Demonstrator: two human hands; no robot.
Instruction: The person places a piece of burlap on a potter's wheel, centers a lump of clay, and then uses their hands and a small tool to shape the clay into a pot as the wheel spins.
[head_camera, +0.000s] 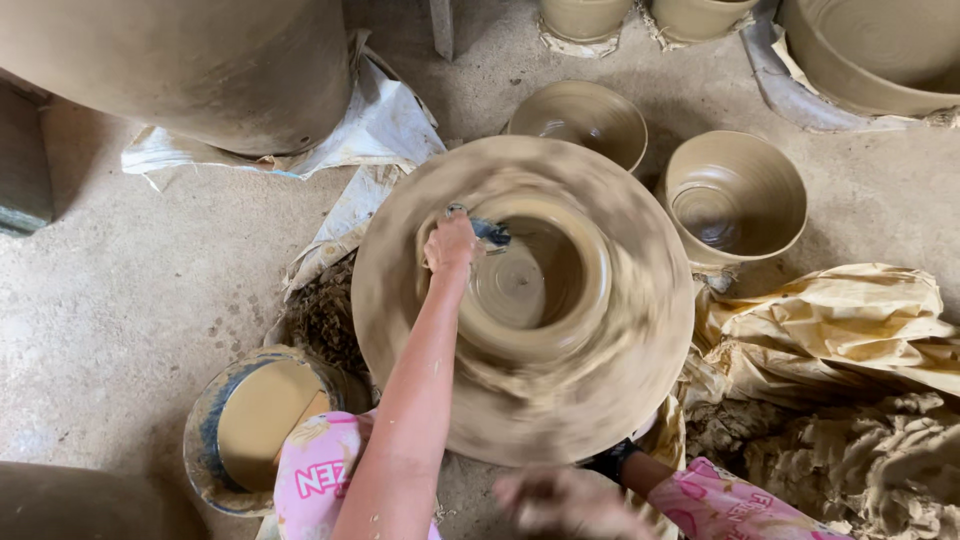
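A wet clay pot (530, 280) sits at the centre of the potter's wheel (400, 300), whose broad round disc is smeared with slip and blurred. The left hand (452, 243) rests on the pot's rim on the side away from the person, its fingers closed around a small dark cloth or sponge (490, 234) that presses against the inner wall. The right hand (560, 500) is at the near edge of the wheel, blurred; it seems to lie open against the disc, but I cannot tell whether it grips anything. The two hands are well apart, with the pot between them.

Just beyond the wheel stand two finished clay bowls: one (580, 118) directly behind it, the other (735, 195) beyond it and to the right, just beside its edge. To the left of the wheel, near the person's knee, is a bucket of slip water (250, 420). To the right of the wheel lie crumpled plastic sheeting (830, 320) and a heap of raw clay (860, 460). Far to the left beyond the wheel stands a large clay jar (190, 65) on white sacking (385, 120).
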